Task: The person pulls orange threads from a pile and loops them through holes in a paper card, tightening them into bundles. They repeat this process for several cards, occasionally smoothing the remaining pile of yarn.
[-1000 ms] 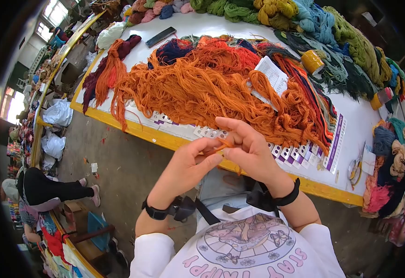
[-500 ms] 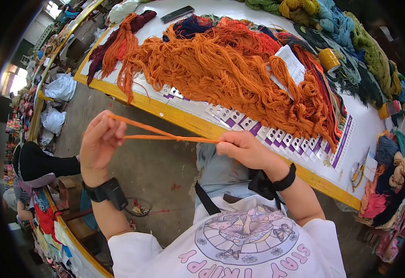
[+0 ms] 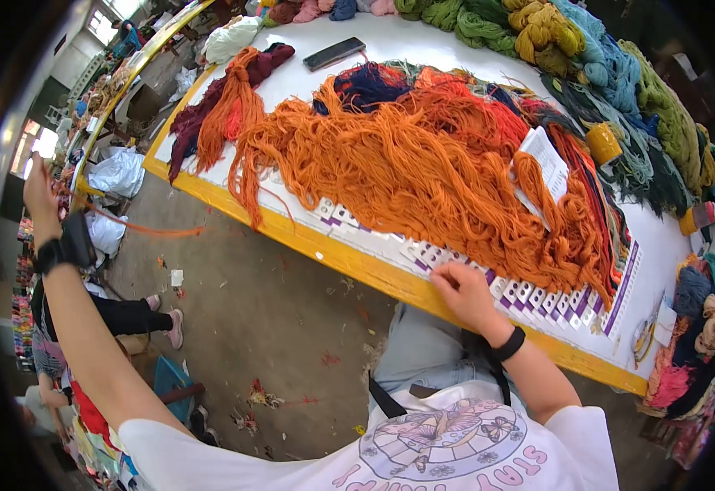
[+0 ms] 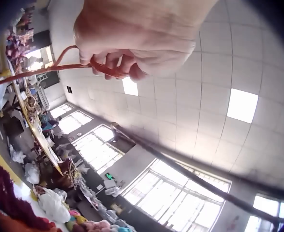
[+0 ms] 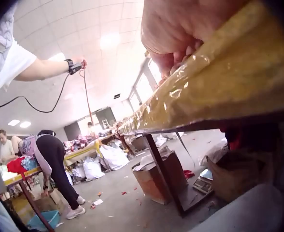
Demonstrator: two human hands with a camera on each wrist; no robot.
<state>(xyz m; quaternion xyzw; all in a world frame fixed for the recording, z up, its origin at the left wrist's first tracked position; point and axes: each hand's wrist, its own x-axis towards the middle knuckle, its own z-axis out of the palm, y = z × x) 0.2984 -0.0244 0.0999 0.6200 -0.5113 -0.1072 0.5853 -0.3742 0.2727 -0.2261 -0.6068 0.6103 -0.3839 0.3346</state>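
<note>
My left hand (image 3: pixel 40 196) is stretched far out to the left, away from the table. Its fingers are curled round a thin orange yarn strand (image 4: pixel 72 66), whose loose end trails back to the right in the head view. By the table's front edge is my right hand (image 3: pixel 465 295), loosely curled, with no yarn showing in it; its fingertips are partly hidden. Beside that hand lies a row of white and purple cards with holes (image 3: pixel 527 293). A big heap of orange yarn (image 3: pixel 390 164) spreads over the cards and the white table.
The table has a yellow edge (image 3: pixel 349 266). On it lie a phone (image 3: pixel 334 53), a printed sheet (image 3: pixel 542 159) and a yellow spool (image 3: pixel 603 144). Coloured skeins (image 3: pixel 529 33) line the back. Another person (image 5: pixel 55 159) bends over a table to the left.
Both hands came together at the chest, then drew the orange strand out between them. Now the left hand has swung far left with it, and the right hand has let go.
</note>
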